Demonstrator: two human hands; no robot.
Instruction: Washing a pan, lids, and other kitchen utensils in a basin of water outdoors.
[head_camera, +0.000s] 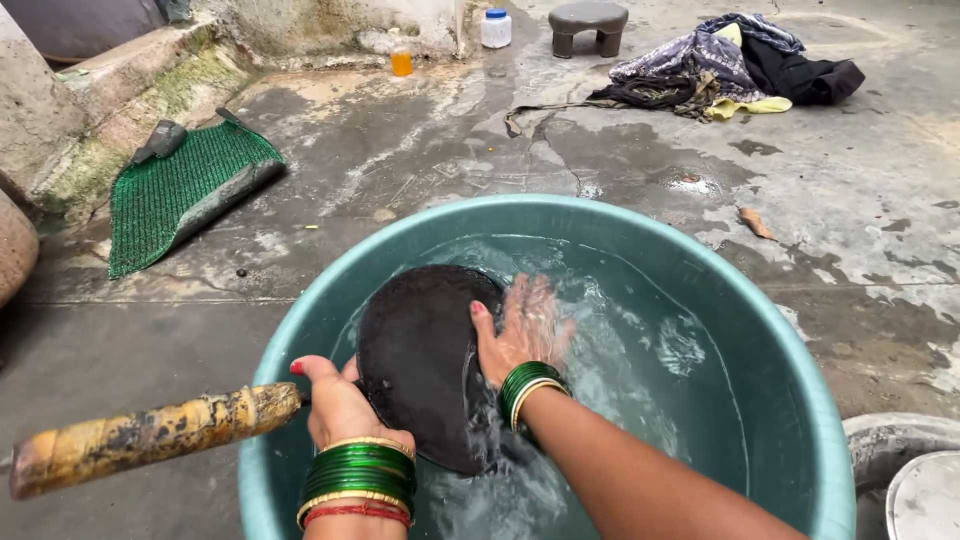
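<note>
Far left, a green mesh mat (175, 190) lies on wet, cracked concrete floor (420, 150). A worn wooden handle (150, 435), yellowish with black scorch marks, runs rightward to the left hand (340, 400), which is closed around its end. The round, flat black pan (425, 365), matte and rough, stands tilted in a teal plastic tub (760, 330), half under the water. The right hand (525, 325) lies open, palm flat, rubbing the pan's far face. Best judged: hold the handle firm, rub in circles, keep the pan dipped. Crumpled clothes (730, 60) lie far right.
</note>
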